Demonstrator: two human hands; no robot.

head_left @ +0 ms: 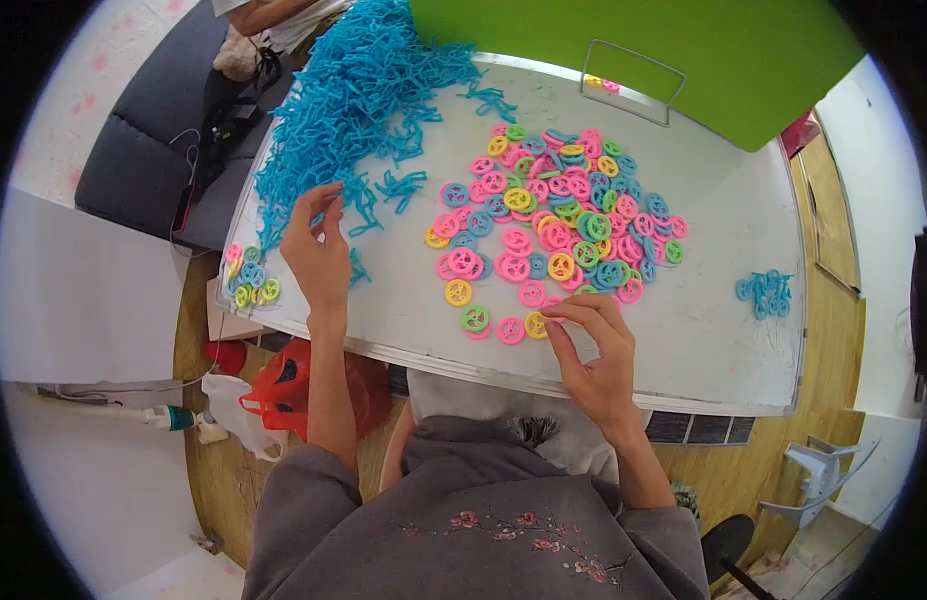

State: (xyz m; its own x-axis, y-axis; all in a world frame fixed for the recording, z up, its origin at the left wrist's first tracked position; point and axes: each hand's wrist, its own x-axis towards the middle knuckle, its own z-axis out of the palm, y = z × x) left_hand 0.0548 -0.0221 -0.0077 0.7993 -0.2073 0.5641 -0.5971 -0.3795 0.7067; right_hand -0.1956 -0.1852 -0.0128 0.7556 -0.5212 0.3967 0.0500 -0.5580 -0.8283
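At the edge of a large heap of forked blue plastic pieces (334,110), my left hand (319,255) has its thumb and forefinger drawn together. Blue pieces lie right beside those fingertips, and whether one is between them I cannot make out. My right hand (601,360) reaches over the table's near side, its thumb and fingers closing on the rim of a yellow plastic wheel (536,326). Beyond it spreads a pile of small spoked wheels (554,235) in pink, yellow, green and blue. A pink wheel (511,331) and a green wheel (475,319) lie to its left.
A small wheel cluster (251,275) sits at the table's left corner, and blue assembled pieces (766,293) near its right edge. A green panel (624,50) with a wire handle borders the far side. Another person's arm (269,15) shows at top left. A red bag (304,385) is below.
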